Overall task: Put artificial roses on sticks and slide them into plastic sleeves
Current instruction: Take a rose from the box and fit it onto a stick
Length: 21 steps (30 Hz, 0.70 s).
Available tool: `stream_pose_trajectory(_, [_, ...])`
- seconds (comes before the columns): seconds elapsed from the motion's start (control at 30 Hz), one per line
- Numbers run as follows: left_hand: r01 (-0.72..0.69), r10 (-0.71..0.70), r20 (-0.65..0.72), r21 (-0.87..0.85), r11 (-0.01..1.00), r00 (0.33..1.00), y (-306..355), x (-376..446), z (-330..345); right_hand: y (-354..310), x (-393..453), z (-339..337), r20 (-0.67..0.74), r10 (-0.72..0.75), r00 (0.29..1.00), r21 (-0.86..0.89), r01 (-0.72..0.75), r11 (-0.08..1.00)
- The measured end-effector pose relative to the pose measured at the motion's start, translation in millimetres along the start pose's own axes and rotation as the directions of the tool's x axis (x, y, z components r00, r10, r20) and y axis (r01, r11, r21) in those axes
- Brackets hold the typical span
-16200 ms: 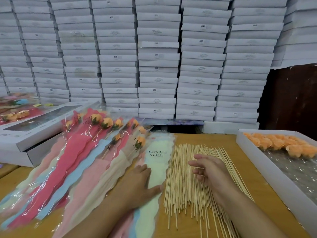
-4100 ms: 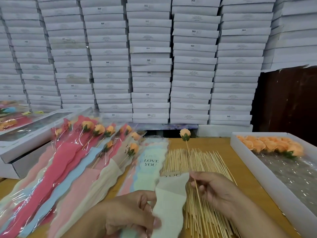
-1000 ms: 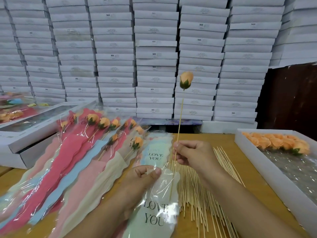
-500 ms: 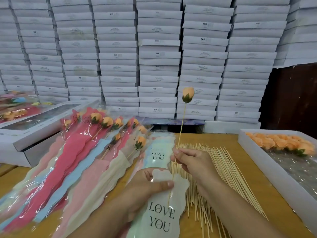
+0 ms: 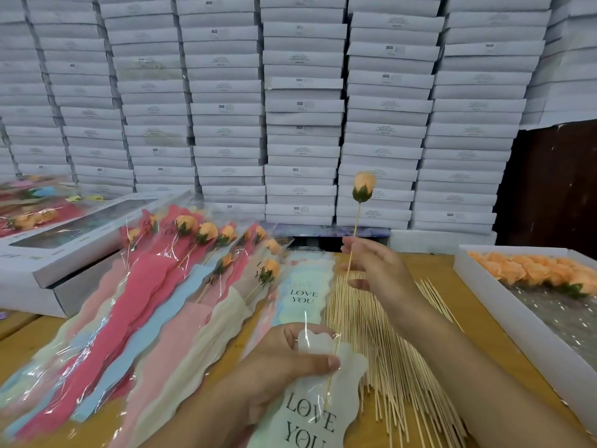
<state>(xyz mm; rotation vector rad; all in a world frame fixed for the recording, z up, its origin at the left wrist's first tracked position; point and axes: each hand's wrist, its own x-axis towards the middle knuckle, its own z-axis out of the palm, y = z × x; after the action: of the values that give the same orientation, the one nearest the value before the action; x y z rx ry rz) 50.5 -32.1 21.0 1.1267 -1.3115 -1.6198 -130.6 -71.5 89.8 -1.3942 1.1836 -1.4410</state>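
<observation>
One peach rose (image 5: 364, 186) stands mounted on a stick (image 5: 350, 263), whose lower end is already inside the mouth of a pale "LOVE YOU" sleeve (image 5: 318, 396). Right hand (image 5: 376, 270): fingers pinch the stick at mid-length, holding it nearly upright above the table (image 5: 452, 305). Left hand (image 5: 284, 363): thumb and fingers grip the sleeve's scalloped upper edge, near centre. Progress, as judged: roughly a dozen finished sleeved roses (image 5: 181, 273) lie fanned at left; the present rose is only partly inserted and has most of its travel left. Remaining stock is large: a spread of bare sticks (image 5: 384, 350) right of the sleeve, a pile of empty sleeves (image 5: 305, 286) beyond the left hand, and loose rose heads (image 5: 542, 270) in the far end of a white tray (image 5: 517, 318) at right. Clearances: the stick has open air above and around it; the tray's near wall lies well to the right, the stacked white boxes (image 5: 303, 118) well beyond. The sleeve mouth is narrow, so the stick tip may snag the film.
</observation>
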Motion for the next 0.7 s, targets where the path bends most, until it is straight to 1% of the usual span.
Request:
stream_pose_trajectory(0.13, [-0.004, 0.002, -0.027, -0.046, 0.999, 1.0, 2.8, -1.2, -0.6, 6.2, -8.0, -4.0, 0.06, -0.013, 0.998, -0.064, 0.017, 0.998])
stream_pose_trajectory(0.23, [-0.008, 0.005, -0.042, -0.071, 0.997, 0.999, 4.4, -0.4, -2.3, 17.1, -24.7, -3.7, 0.154, -0.007, 0.988, -0.129, 0.027, 0.991])
stream_pose_trajectory(0.3, [-0.038, 0.034, -0.06, -0.066, 0.997, 0.998, 4.8, 0.3, -4.3, 24.0, -37.0, -1.8, 0.218, -0.004, 0.976, -0.155, 0.038, 0.987])
stream_pose_trajectory(0.43, [-0.107, 0.107, -0.012, -0.094, 0.99, 0.994, 6.0, -1.0, -5.0, 30.4, -52.5, 0.1, 0.302, 0.021, 0.953, -0.166, 0.031, 0.986])
stream_pose_trajectory(0.5, [-0.12, 0.118, -0.021, -0.109, 0.987, 0.993, 5.9, -1.2, -4.1, 28.4, -52.3, -0.5, 0.305, 0.015, 0.952, -0.166, 0.038, 0.985])
stream_pose_trajectory(0.6, [-0.141, 0.133, -0.067, -0.124, 0.982, 0.989, 3.9, -0.2, -3.1, 20.2, -42.0, -1.8, 0.233, -0.013, 0.972, -0.118, 0.041, 0.992])
stream_pose_trajectory(0.7, [-0.157, 0.156, -0.023, -0.12, 0.98, 0.988, 3.3, -0.8, -1.4, 10.7, -28.5, -2.8, 0.161, -0.007, 0.987, -0.059, 0.017, 0.998])
